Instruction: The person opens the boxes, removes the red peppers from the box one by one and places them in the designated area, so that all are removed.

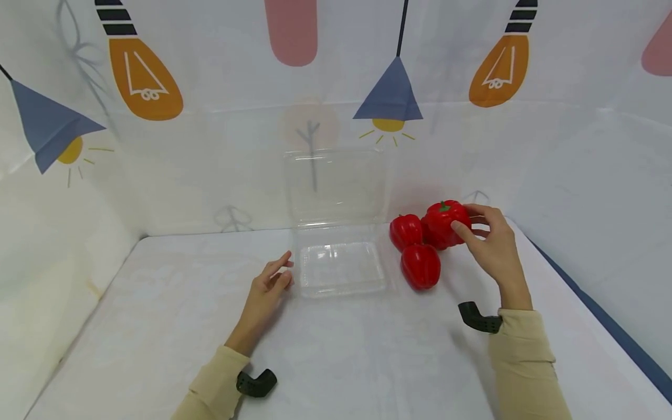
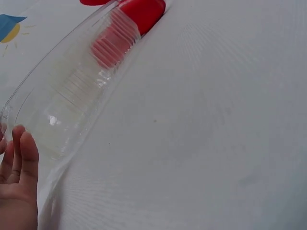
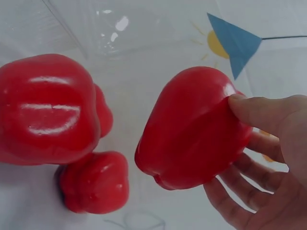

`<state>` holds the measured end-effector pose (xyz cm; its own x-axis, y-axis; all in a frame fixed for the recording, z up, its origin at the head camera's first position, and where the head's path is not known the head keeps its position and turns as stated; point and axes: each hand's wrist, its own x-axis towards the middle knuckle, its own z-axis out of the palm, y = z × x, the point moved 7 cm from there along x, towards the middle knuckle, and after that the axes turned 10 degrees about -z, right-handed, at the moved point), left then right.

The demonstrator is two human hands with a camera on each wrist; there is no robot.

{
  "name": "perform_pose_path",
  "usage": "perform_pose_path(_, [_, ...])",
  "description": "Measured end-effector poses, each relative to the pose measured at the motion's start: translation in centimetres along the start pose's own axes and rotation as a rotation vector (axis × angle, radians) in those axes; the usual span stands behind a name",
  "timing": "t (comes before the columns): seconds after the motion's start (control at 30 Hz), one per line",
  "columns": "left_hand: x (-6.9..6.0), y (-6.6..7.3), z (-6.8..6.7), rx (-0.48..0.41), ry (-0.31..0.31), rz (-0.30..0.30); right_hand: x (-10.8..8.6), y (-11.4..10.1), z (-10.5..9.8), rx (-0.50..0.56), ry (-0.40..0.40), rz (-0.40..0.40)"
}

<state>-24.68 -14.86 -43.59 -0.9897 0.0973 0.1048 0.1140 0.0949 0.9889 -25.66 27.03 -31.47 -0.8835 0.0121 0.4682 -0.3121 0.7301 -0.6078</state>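
My right hand point(image 1: 490, 242) holds a red bell pepper point(image 1: 445, 221) with a green stem, thumb on one side and fingers on the other. In the right wrist view that bell pepper point(image 3: 192, 129) looks lifted, apart from the others. A clear plastic clamshell box point(image 1: 343, 289) stands with its lid point(image 1: 336, 186) raised at the back. At the box's left side is my left hand point(image 1: 268, 289), fingers loosely bent and holding nothing. The left wrist view shows its fingers point(image 2: 29, 155) by the box's edge; whether they touch it I cannot tell.
Right of the box, more red bell peppers lie close together: one in front point(image 1: 421, 266), one farther back point(image 1: 406, 231), and another partly hidden behind the held one. A white cloth with printed lamps point(image 1: 391, 93) hangs behind the white table point(image 1: 336, 356).
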Motion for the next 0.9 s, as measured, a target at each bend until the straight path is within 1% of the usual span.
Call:
perform_pose_path(0.07, [0.2,-0.8,-0.1,-0.078,-0.014,-0.058,-0.1,0.3,-0.2,-0.008,-0.016,0.024])
perform_pose_path(0.13, [0.3,-1.2,0.0,-0.138,-0.026,-0.097,-0.2,0.5,-0.4,-0.011,-0.029,0.047])
perform_pose_path(0.23, [0.4,-1.6,0.1,-0.219,-0.028,-0.155,-0.3,0.9,-0.6,-0.007,-0.051,0.079])
perform_pose_path(0.37, [0.5,-1.9,0.2,-0.363,-0.045,-0.232,-0.3,1.4,-0.7,-0.005,-0.076,0.106])
perform_pose_path(0.47, [0.4,-2.1,0.2,-0.438,-0.060,-0.284,-0.4,1.8,-0.8,-0.011,-0.092,0.118])
perform_pose_path(0.53, [0.4,-2.2,0.2,-0.466,-0.070,-0.312,-0.5,2.0,-0.9,-0.013,-0.106,0.126])
perform_pose_path(0.63, [0.4,-2.3,0.2,-0.491,-0.081,-0.339,-0.6,2.4,-1.0,-0.013,-0.128,0.140])
perform_pose_path(0.9, [0.3,-2.4,0.3,-0.531,-0.117,-0.369,-1.1,3.5,-1.1,-0.010,-0.217,0.195])
